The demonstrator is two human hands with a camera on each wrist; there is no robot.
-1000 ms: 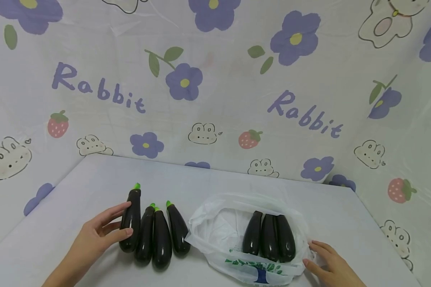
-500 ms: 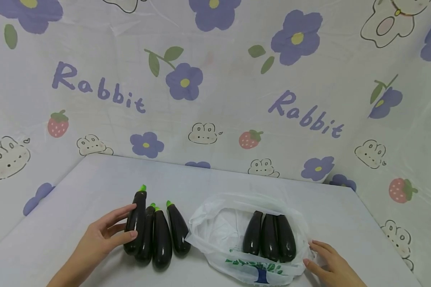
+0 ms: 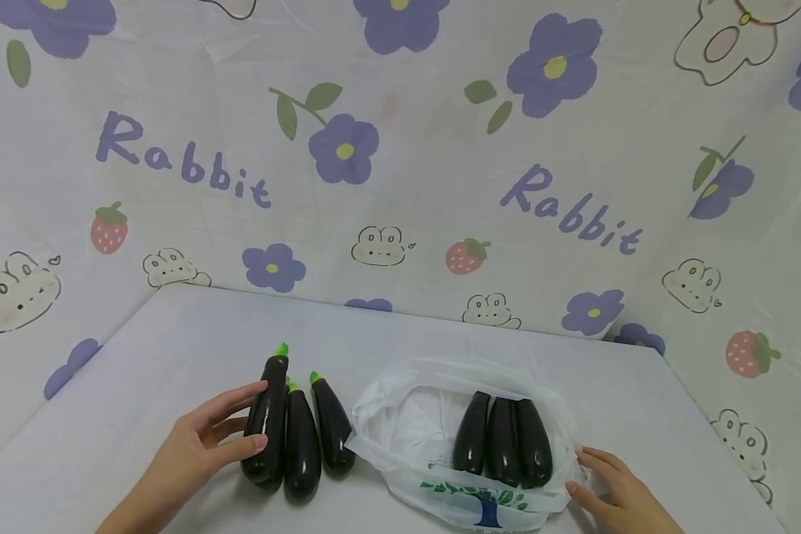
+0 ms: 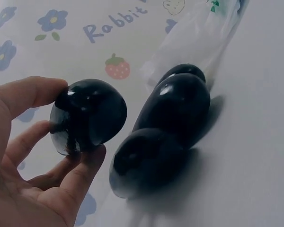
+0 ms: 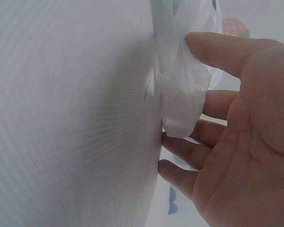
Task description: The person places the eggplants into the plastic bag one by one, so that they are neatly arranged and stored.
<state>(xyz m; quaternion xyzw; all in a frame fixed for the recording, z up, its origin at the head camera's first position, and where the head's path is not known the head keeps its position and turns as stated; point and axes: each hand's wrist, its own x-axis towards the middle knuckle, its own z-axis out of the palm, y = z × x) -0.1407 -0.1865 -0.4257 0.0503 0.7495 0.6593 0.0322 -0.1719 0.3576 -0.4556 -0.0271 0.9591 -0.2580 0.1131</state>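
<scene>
My left hand holds a glossy black eggplant with a green stem, thumb on one side and fingers on the other. In the left wrist view this eggplant is raised beside three others. Two of those, a middle eggplant and a right eggplant, show plainly in the head view; the third is mostly hidden behind the held one. A white plastic bag lies with its mouth spread and three eggplants inside. At its right edge my right hand grips the plastic between thumb and fingers.
A white tabletop extends under everything. Behind and at both sides hangs a pale cloth printed with flowers, rabbits and strawberries. The bag's left corner touches the right loose eggplant.
The left hand has carried its eggplant to the right, so it now overlaps and hides the nearest loose one. The right hand and the bag stay in place.
</scene>
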